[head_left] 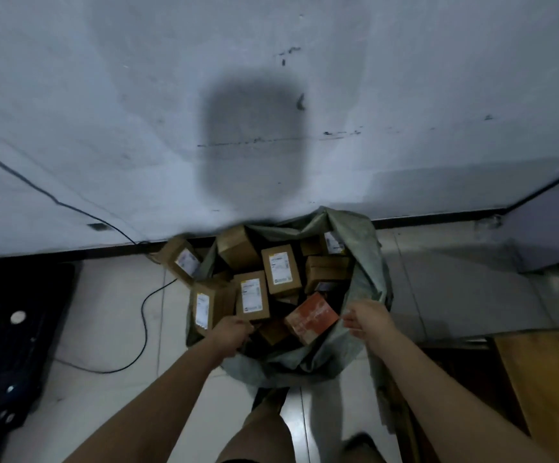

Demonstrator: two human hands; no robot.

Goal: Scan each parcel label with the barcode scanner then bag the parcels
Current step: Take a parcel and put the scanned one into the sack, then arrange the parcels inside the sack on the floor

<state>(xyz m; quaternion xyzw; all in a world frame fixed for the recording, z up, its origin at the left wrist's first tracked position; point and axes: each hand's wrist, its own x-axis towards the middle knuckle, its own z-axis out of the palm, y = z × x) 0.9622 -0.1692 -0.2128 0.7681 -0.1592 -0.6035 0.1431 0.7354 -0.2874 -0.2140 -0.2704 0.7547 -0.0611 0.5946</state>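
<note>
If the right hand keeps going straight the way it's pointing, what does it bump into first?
Probably the red-orange box. The right hand grips the green bag's rim, fingers pointing left and a bit forward, with that box right beside them. Depth is unclear.

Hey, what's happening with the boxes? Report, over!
Left hand and right hand both gripping sack rim. Sack full of parcels. One box outside, by the wall.

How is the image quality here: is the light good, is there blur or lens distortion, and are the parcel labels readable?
Head view: dim, bluish light; a dark blotch sits on the wall, cause unclear. The wide lens bends the baseboard. Both the left hand and the right hand, at the rim of the bag, are softly blurred. White labels on the parcels show, but their print is unreadable.
</note>
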